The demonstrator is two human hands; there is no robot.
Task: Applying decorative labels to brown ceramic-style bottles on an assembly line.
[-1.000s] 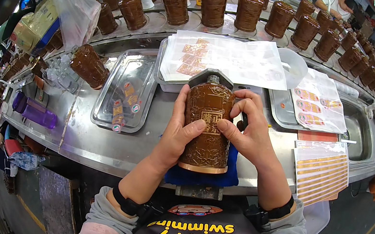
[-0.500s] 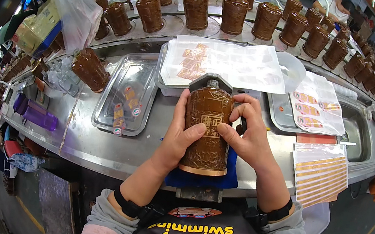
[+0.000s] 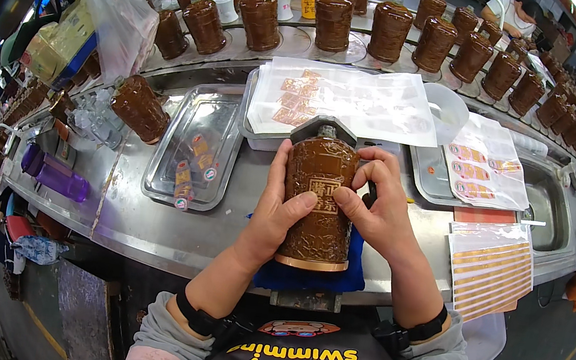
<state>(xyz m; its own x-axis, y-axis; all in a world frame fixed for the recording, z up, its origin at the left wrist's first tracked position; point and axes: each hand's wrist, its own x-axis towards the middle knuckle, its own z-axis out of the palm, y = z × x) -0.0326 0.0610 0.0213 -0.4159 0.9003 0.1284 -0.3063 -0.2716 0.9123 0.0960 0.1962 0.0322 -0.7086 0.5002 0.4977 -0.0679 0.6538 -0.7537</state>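
1. Glossy brown embossed bottle with gold square panel and gold base band (image 3: 318, 225): held between both hands at near edge of stainless-steel counter (image 3: 211, 243), neck pointing away from the person.
2. Left hand (image 3: 275, 204): wrapped along bottle's left side, thumb on its front at the panel.
3. Right hand (image 3: 382, 207): holding bottle's right side, fingers bent, thumb on panel's right part.
4. Bright blue cloth (image 3: 354, 276): behind bottle's lower end; cannot tell whether they touch.
5. Left: shallow rectangular metal tray (image 3: 202, 109), small printed labels inside.
6. Right: white sheet with gold stripes (image 3: 491, 266).
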